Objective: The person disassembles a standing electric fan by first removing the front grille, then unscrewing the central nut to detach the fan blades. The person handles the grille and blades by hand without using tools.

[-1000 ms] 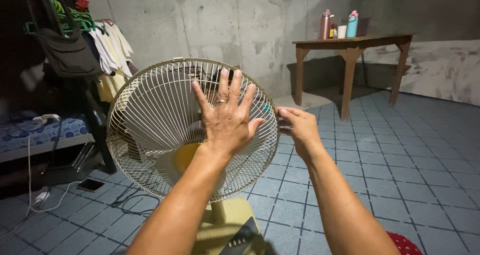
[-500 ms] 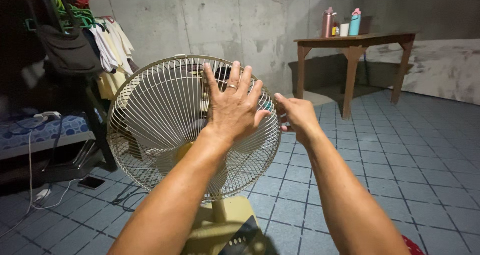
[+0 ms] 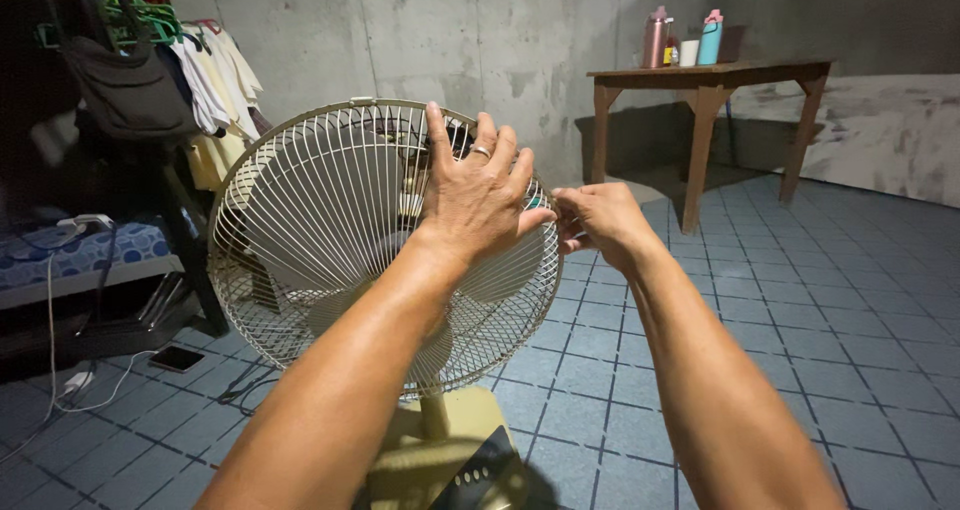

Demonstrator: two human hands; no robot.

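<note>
A cream stand fan with a round wire grille [image 3: 310,250] stands right in front of me on a yellowish base [image 3: 450,460]. My left hand [image 3: 478,195], with a ring on one finger, lies flat against the upper right of the grille, fingers spread. My right hand [image 3: 598,220] is at the grille's right rim, its fingertips pinched on a small clip there. The fan blades show dimly behind the wires.
A wooden table [image 3: 700,80] with bottles and a cup stands at the back right against the concrete wall. Clothes and a bag [image 3: 125,90] hang at the left above a bed edge. A phone [image 3: 178,358] and cables lie on the blue tiled floor.
My left hand slid up and to the right on the grille. My right hand rose slightly along the right rim and its fingers closed in on the clip.
</note>
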